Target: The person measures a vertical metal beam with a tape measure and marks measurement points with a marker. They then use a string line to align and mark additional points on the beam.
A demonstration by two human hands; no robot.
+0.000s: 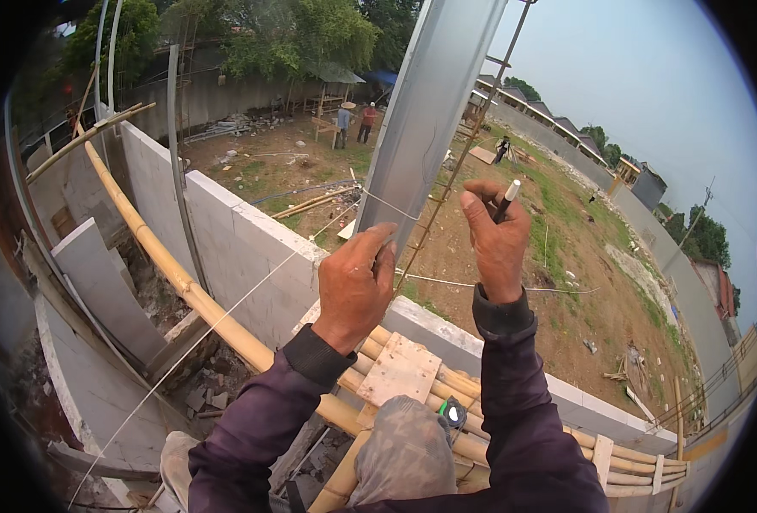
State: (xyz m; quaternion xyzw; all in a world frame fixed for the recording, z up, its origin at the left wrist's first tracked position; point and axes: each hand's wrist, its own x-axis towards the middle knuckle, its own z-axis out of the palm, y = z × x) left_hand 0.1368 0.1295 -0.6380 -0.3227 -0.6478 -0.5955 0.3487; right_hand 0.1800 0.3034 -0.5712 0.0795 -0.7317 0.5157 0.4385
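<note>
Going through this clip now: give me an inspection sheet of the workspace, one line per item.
Surface: bamboo poles with a wooden board lying across them.
Job's things: upright metal column, white string across it, dark pen with a white end.
Clutter: what looks like a tape measure on the poles; rubble below, to the left.
Hands: left hand raised by the column, contact unclear; right hand holds the pen.
Cables: nothing seen near the hands apart from string.
Surroundings: pale block wall, grassy dirt yard, two people standing farther off.
</note>
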